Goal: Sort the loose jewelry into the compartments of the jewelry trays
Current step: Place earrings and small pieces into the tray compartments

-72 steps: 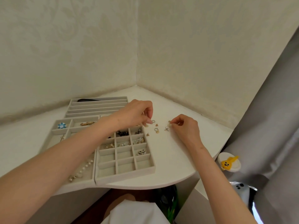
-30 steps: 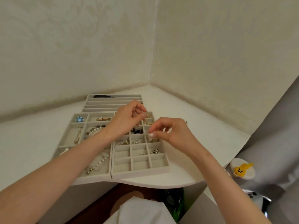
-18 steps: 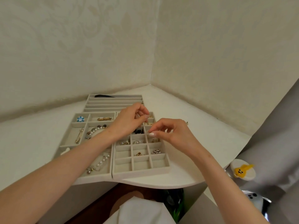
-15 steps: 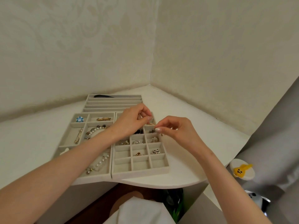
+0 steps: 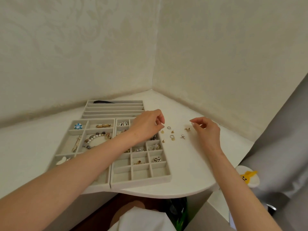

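Grey velvet-lined trays already hold a good share of the pieces. The grid tray (image 5: 141,183) has earrings in several cells, though its 2 nearest rows look bare. The wider tray (image 5: 66,145) beside it carries a beaded bracelet (image 5: 96,138), a blue flower (image 5: 78,126) and a gold clip (image 5: 103,125).

About 7 loose pieces (image 5: 172,137) lie unsorted on the white table (image 5: 191,164), just right of the grid tray, between the hands. They are tiny gold studs, 2 small rings and a silver bit, well scattered and fiddly-looking.

The left hand (image 5: 148,124) hovers at the tray's far corner with fingers curled and thumb meeting forefinger; whether it pinches anything I cannot tell. The right hand (image 5: 206,129) hangs loosely curled over the pieces, holding nothing visible.
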`<state>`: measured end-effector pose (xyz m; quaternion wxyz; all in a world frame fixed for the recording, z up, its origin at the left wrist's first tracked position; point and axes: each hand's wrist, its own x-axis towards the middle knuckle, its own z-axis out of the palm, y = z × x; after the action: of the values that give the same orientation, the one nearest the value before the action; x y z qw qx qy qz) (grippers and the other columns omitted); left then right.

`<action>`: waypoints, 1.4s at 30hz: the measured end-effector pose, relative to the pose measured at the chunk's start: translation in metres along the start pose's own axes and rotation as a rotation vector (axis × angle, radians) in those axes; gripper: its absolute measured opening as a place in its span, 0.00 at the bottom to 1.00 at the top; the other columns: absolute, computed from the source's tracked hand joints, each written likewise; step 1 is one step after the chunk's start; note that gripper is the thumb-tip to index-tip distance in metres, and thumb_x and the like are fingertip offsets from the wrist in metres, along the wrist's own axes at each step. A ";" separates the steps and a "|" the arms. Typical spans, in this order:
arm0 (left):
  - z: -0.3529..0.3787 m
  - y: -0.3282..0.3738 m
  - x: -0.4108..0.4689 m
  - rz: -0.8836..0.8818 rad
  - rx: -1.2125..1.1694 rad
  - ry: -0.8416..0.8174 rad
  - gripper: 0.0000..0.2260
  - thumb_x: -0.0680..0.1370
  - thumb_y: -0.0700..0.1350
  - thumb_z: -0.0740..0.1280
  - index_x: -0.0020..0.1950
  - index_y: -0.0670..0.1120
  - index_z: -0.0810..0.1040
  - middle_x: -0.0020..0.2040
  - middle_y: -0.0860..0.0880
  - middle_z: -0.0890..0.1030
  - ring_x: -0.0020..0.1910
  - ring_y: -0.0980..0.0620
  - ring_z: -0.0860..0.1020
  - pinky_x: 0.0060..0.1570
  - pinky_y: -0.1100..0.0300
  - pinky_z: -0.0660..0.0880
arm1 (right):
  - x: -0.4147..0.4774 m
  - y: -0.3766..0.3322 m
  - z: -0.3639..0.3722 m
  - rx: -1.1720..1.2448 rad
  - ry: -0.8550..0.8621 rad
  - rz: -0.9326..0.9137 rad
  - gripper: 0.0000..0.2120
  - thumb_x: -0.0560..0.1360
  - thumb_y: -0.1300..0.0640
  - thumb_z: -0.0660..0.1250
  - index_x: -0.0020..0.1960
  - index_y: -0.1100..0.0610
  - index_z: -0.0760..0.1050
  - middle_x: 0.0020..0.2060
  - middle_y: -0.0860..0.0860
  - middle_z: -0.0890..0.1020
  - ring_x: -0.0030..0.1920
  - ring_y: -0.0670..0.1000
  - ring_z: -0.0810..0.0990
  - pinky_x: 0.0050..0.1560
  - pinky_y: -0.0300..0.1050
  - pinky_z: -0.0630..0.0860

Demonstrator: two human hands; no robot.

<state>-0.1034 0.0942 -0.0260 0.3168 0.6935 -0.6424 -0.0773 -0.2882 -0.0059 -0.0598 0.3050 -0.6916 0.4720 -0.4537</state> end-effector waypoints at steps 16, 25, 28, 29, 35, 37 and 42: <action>0.009 0.007 0.022 0.032 0.347 -0.106 0.05 0.74 0.48 0.69 0.48 0.48 0.78 0.48 0.52 0.80 0.52 0.51 0.73 0.42 0.60 0.65 | 0.004 0.005 0.004 -0.180 -0.114 0.055 0.03 0.72 0.59 0.70 0.43 0.56 0.82 0.39 0.47 0.79 0.38 0.42 0.73 0.36 0.32 0.65; 0.013 0.011 0.027 -0.003 0.396 -0.137 0.05 0.75 0.47 0.68 0.47 0.46 0.79 0.49 0.50 0.81 0.51 0.50 0.76 0.42 0.59 0.67 | 0.002 0.004 0.002 -0.003 -0.096 0.084 0.03 0.72 0.57 0.70 0.39 0.54 0.80 0.38 0.46 0.81 0.41 0.45 0.76 0.41 0.37 0.69; 0.014 0.011 0.027 0.017 0.376 -0.104 0.06 0.75 0.49 0.68 0.47 0.48 0.78 0.49 0.51 0.80 0.52 0.50 0.74 0.45 0.59 0.66 | 0.000 0.001 0.002 0.058 -0.110 0.077 0.03 0.72 0.57 0.71 0.39 0.54 0.80 0.38 0.47 0.81 0.39 0.45 0.75 0.40 0.35 0.69; 0.014 0.012 0.027 0.035 0.347 -0.080 0.07 0.75 0.50 0.68 0.48 0.48 0.77 0.49 0.51 0.80 0.53 0.50 0.73 0.46 0.59 0.65 | -0.002 -0.001 0.002 0.092 -0.113 0.066 0.04 0.71 0.57 0.72 0.38 0.54 0.80 0.37 0.46 0.81 0.38 0.44 0.75 0.39 0.34 0.69; 0.020 0.026 0.023 0.156 0.120 -0.090 0.19 0.71 0.51 0.72 0.56 0.49 0.69 0.49 0.55 0.78 0.50 0.54 0.71 0.49 0.58 0.65 | -0.012 -0.014 0.004 0.204 -0.236 -0.046 0.04 0.70 0.58 0.73 0.38 0.54 0.80 0.36 0.44 0.82 0.37 0.42 0.75 0.41 0.34 0.68; 0.023 0.029 0.022 0.132 0.030 -0.106 0.20 0.71 0.48 0.73 0.56 0.48 0.68 0.46 0.55 0.77 0.48 0.53 0.73 0.48 0.58 0.68 | -0.013 -0.015 0.003 0.219 -0.263 -0.045 0.04 0.70 0.58 0.73 0.37 0.53 0.80 0.34 0.43 0.81 0.35 0.42 0.74 0.41 0.36 0.68; 0.022 0.030 0.022 0.104 -0.068 -0.113 0.14 0.70 0.43 0.73 0.49 0.49 0.70 0.39 0.55 0.77 0.42 0.53 0.78 0.46 0.57 0.75 | -0.014 -0.015 0.002 0.254 -0.301 -0.057 0.03 0.70 0.58 0.73 0.38 0.55 0.81 0.34 0.46 0.83 0.38 0.46 0.76 0.44 0.41 0.70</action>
<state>-0.1363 0.0668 -0.0211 0.3071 0.6428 -0.6912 -0.1214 -0.2825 0.0123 -0.0525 0.4438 -0.7207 0.3404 -0.4095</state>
